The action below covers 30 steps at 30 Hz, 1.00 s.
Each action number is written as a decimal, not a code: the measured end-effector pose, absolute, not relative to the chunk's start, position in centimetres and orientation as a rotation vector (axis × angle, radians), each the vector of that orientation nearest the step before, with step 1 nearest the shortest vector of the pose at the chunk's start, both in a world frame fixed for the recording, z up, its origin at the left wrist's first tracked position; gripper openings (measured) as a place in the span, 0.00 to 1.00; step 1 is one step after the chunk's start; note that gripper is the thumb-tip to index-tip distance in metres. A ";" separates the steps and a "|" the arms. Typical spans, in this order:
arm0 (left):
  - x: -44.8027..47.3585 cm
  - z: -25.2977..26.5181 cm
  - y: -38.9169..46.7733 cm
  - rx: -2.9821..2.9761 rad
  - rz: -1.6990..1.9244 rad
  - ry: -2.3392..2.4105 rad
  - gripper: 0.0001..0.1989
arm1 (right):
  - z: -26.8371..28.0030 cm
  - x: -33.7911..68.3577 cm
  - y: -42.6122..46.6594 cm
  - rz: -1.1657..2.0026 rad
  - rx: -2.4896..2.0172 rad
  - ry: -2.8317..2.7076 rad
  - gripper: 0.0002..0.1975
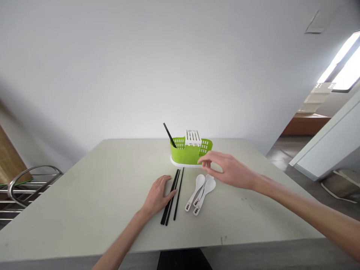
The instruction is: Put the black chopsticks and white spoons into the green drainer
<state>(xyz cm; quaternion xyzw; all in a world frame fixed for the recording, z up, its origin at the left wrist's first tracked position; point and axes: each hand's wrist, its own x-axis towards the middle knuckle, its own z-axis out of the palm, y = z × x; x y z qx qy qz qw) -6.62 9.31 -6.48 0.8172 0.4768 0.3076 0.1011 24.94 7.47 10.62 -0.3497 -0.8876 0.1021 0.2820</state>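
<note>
Several black chopsticks (170, 202) lie on the table, with one chopstick (179, 195) a little apart on their right. My left hand (157, 195) rests beside the bunch, fingers stretched out and the thumb reaching over the chopsticks. A green utensil holder (185, 154) with a white base and a white slotted piece stands behind them; black chopsticks (168, 133) lean in its left compartment. My right hand (222, 167) hovers in front of the holder's right end, fingers bent, thumb apart, nothing visible in it. Just below it, white spoons (206, 192) lie in a small overlapping pile.
The pale table (118, 195) reaches back to a plain white wall (180, 67). A metal rack (30, 191) stands beyond the table's left edge. On the right are a grey floor, a white panel (332, 142) and a window.
</note>
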 end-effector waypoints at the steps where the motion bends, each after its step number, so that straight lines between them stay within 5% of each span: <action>1: -6.7 -6.5 9.3 2.415 0.910 1.409 0.22 | 10.2 25.5 6.4 0.297 -0.937 -2.417 0.10; 6: -7.5 -4.8 9.0 2.399 0.757 1.609 0.16 | 8.6 27.1 2.3 0.411 -0.996 -2.533 0.11; 13: -6.6 0.5 8.2 2.452 -0.020 2.040 0.10 | 7.9 27.4 -0.3 0.491 -1.023 -2.605 0.13; 30: -6.6 3.9 9.0 2.237 -0.374 1.753 0.07 | 5.1 25.5 -2.6 0.855 -1.033 -2.542 0.13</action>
